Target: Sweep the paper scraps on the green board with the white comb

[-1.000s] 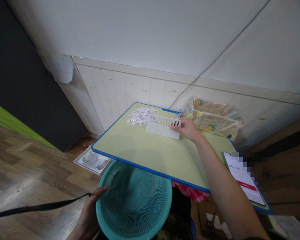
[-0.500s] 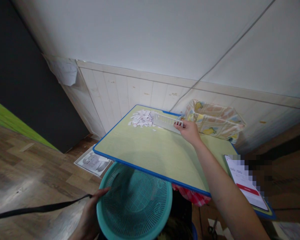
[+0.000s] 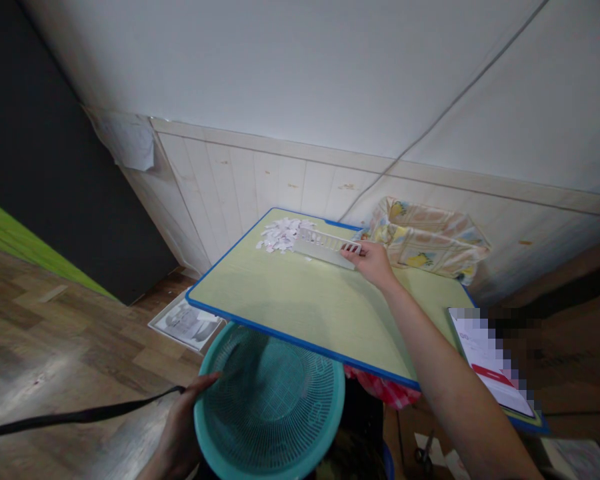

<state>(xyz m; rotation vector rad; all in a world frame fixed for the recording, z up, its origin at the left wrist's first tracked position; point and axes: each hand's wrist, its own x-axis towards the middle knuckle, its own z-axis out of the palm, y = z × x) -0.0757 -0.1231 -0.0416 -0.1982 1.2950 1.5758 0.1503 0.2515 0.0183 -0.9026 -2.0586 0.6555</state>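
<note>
My right hand (image 3: pixel 373 262) grips the near end of a white slotted plastic strip (image 3: pixel 325 253), standing on its long edge on the pale green tabletop (image 3: pixel 290 303). The strip's far end touches a heap of white paper scraps (image 3: pixel 279 235) and partly hides it. Low on the left, my left hand (image 3: pixel 183 417) is closed on the rim of a teal plastic colander (image 3: pixel 275 393). The colander is held just below the table's near edge, its mouth turned up, and no scraps show inside it.
A basket lined with lemon-print cloth (image 3: pixel 425 247) stands at the table's back right. At the right edge lies a tablet (image 3: pixel 495 367). An open white box (image 3: pixel 185 323) is on the floor at left, and scissors (image 3: pixel 424 455) lie low on the right.
My right hand has moved the white strip slightly left, so its end now overlaps more of the paper heap. My left hand and the colander have stayed nearly still.
</note>
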